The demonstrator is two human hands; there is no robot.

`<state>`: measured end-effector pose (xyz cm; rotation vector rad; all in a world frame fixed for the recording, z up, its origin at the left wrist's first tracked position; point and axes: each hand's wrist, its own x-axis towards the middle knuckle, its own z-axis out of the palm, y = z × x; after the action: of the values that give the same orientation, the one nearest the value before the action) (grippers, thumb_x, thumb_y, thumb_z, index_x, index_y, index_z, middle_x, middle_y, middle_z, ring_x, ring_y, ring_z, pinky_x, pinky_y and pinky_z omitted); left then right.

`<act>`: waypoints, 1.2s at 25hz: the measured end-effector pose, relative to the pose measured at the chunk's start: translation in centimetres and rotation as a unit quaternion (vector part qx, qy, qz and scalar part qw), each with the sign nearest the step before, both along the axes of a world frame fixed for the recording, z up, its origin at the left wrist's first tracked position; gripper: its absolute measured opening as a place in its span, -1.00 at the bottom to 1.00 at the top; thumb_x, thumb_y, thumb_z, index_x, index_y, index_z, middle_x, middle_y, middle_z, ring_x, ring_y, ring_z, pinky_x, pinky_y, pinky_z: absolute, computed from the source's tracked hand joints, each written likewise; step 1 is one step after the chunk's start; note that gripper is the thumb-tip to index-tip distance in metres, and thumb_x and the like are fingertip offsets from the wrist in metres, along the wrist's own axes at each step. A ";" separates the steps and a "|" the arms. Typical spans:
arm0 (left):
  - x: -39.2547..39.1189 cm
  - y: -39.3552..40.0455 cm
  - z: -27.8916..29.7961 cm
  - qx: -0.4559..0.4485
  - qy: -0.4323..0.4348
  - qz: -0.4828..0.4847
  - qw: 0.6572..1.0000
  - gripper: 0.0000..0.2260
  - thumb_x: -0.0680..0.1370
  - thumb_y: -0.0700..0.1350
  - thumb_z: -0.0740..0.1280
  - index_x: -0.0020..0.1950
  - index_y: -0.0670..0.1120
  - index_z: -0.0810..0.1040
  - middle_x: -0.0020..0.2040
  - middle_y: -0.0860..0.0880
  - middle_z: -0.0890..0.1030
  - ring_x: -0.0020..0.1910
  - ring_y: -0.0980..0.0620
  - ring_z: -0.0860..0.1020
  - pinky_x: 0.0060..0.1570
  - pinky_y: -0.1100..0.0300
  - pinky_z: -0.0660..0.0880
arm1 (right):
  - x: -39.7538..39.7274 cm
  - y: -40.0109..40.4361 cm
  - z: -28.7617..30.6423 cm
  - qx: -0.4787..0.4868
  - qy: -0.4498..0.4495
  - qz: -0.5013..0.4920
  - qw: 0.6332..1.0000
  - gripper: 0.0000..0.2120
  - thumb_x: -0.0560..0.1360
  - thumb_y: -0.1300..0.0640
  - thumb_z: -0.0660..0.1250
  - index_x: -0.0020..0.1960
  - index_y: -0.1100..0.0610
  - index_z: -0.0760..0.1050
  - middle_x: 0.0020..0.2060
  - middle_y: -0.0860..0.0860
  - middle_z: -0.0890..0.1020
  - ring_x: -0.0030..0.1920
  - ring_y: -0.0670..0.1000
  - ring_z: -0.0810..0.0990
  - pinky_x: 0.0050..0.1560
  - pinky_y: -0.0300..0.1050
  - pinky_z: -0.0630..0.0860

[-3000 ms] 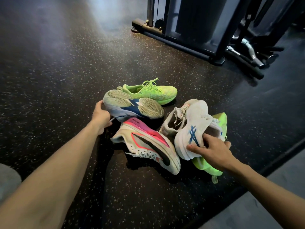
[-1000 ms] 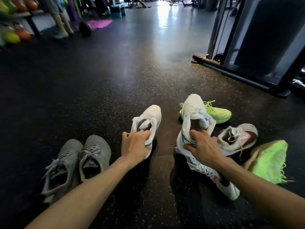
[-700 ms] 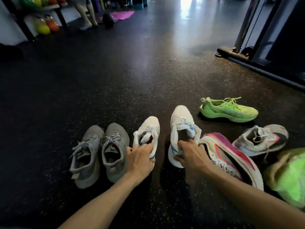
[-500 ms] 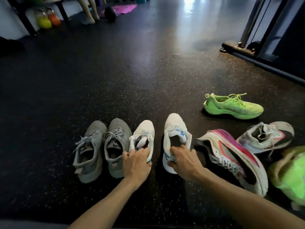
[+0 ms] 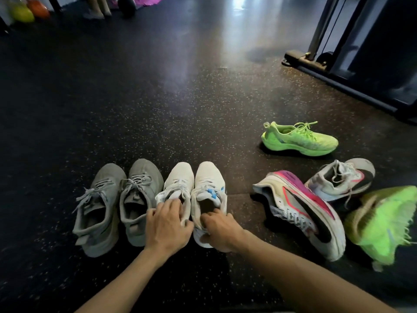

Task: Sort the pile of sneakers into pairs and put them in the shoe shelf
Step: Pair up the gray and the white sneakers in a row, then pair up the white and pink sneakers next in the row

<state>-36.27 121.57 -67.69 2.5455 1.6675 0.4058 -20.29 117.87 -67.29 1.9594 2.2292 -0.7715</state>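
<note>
Two white sneakers with blue marks stand side by side on the dark floor. My left hand (image 5: pixel 165 224) grips the heel collar of the left white sneaker (image 5: pixel 178 184). My right hand (image 5: pixel 217 229) grips the heel of the right white sneaker (image 5: pixel 208 181). A pair of grey sneakers (image 5: pixel 117 199) stands just left of them. To the right lie a white-and-pink sneaker (image 5: pixel 300 206) on its side, another white-and-pink sneaker (image 5: pixel 340 179), a neon green sneaker (image 5: pixel 297 140) upright farther back, and a second neon green sneaker (image 5: pixel 381 222) at the right edge. No shoe shelf is in view.
A gym machine's black base and steel post (image 5: pixel 316 62) stand at the back right. Coloured balls (image 5: pixel 22 12) and a person's lower legs (image 5: pixel 97 7) are at the far back left. The speckled rubber floor (image 5: pixel 158 98) stretches ahead.
Both hands carried the two white sneakers leftward out of the pile and brought them together beside the grey pair. The view tilted down and closer.
</note>
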 end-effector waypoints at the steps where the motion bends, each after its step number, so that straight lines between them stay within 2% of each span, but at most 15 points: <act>1: 0.3 0.3 0.4 0.021 -0.028 -0.014 0.999 -0.80 0.31 0.09 0.27 -0.19 0.01 0.36 -0.24 0.03 0.51 -0.20 -0.06 0.51 -0.19 0.05 0.41 | 0.4 0.1 0.2 -0.004 0.019 -0.004 1.000 -0.65 0.47 -0.02 0.35 0.14 0.15 0.41 0.15 0.12 0.50 0.19 0.16 0.42 0.12 0.15 0.45; 5: 3.4 2.5 2.7 0.017 -0.081 -0.051 0.995 -0.81 0.38 -0.02 0.36 -0.17 0.00 0.37 -0.21 0.02 0.48 -0.23 -0.06 0.48 -0.22 0.08 0.38 | 3.0 -0.5 2.3 0.072 0.112 -0.031 0.991 -0.75 0.46 -0.01 0.34 0.07 0.09 0.48 0.03 0.06 0.61 0.05 0.12 0.57 0.00 0.09 0.56; 8: 7.5 4.3 4.2 -0.001 -0.087 -0.088 0.992 -0.83 0.41 -0.04 0.37 -0.11 0.00 0.41 -0.15 0.00 0.51 -0.16 -0.08 0.50 -0.16 0.05 0.42 | 6.4 -1.0 4.7 0.132 0.112 -0.081 0.982 -0.75 0.48 -0.03 0.31 0.12 0.03 0.50 0.07 0.02 0.61 0.10 0.06 0.55 0.04 0.05 0.54; 12: 13.7 6.0 5.9 -0.027 -0.064 -0.142 0.987 -0.81 0.44 0.02 0.34 0.00 0.01 0.45 -0.03 0.02 0.54 -0.03 -0.06 0.53 0.00 0.03 0.46 | 12.5 -2.6 7.1 0.179 0.063 -0.159 0.969 -0.70 0.47 -0.06 0.31 0.15 0.04 0.49 0.09 0.01 0.60 0.12 0.05 0.54 0.09 0.05 0.53; 14: 16.3 6.3 6.5 -0.061 -0.035 -0.168 0.983 -0.78 0.45 0.03 0.34 0.05 0.04 0.45 0.03 0.03 0.53 0.04 -0.04 0.52 0.06 0.03 0.46 | 15.5 -3.7 7.4 0.183 0.029 -0.203 0.962 -0.67 0.47 -0.07 0.32 0.17 0.04 0.47 0.12 0.01 0.59 0.17 0.05 0.52 0.13 0.06 0.51; 18: 20.4 5.6 5.9 -0.099 0.093 -0.252 0.958 -0.68 0.44 0.05 0.36 0.15 0.06 0.43 0.16 0.03 0.50 0.17 -0.05 0.49 0.11 0.02 0.45 | 20.8 -5.5 6.7 0.172 -0.023 -0.312 0.934 -0.59 0.47 -0.08 0.33 0.24 0.07 0.44 0.15 0.06 0.57 0.19 0.12 0.52 0.18 0.07 0.49; 21: 22.3 4.9 3.9 -0.058 0.156 -0.314 0.935 -0.70 0.47 0.05 0.34 0.17 0.04 0.41 0.15 0.01 0.49 0.17 -0.07 0.49 0.07 0.00 0.46 | 24.0 -6.2 6.0 0.156 -0.029 -0.385 0.909 -0.66 0.50 -0.04 0.28 0.20 0.12 0.44 0.17 0.12 0.57 0.17 0.17 0.54 0.15 0.08 0.50; 23: 23.4 4.6 2.6 -0.038 0.192 -0.342 0.919 -0.64 0.49 0.04 0.35 0.24 0.02 0.37 0.19 0.00 0.47 0.18 -0.08 0.48 0.03 0.01 0.46 | 25.6 -6.5 5.3 0.140 -0.020 -0.411 0.900 -0.64 0.51 -0.05 0.26 0.21 0.14 0.44 0.19 0.14 0.56 0.18 0.18 0.53 0.16 0.09 0.49; 27: 25.2 4.3 0.3 -0.003 0.226 -0.338 0.914 -0.59 0.52 -0.09 0.34 0.32 -0.02 0.30 0.25 -0.03 0.46 0.15 -0.09 0.51 -0.14 0.05 0.47 | 27.3 -6.5 3.1 0.120 0.001 -0.409 0.905 -0.61 0.52 -0.06 0.25 0.26 0.14 0.44 0.20 0.14 0.55 0.20 0.17 0.51 0.20 0.09 0.47; 30: 25.8 4.3 -1.1 0.081 0.219 -0.351 0.907 -0.65 0.53 -0.21 0.30 0.29 -0.06 0.35 0.15 -0.06 0.54 -0.02 -0.07 0.60 -0.30 0.10 0.48 | 28.1 -6.1 1.8 0.130 0.002 -0.392 0.911 -0.59 0.52 -0.05 0.23 0.32 0.09 0.43 0.23 0.10 0.56 0.22 0.14 0.51 0.22 0.06 0.47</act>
<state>-10.51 125.86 -68.81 3.2875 0.6705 -0.1004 7.79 111.81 -65.53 3.0286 1.5469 -0.5234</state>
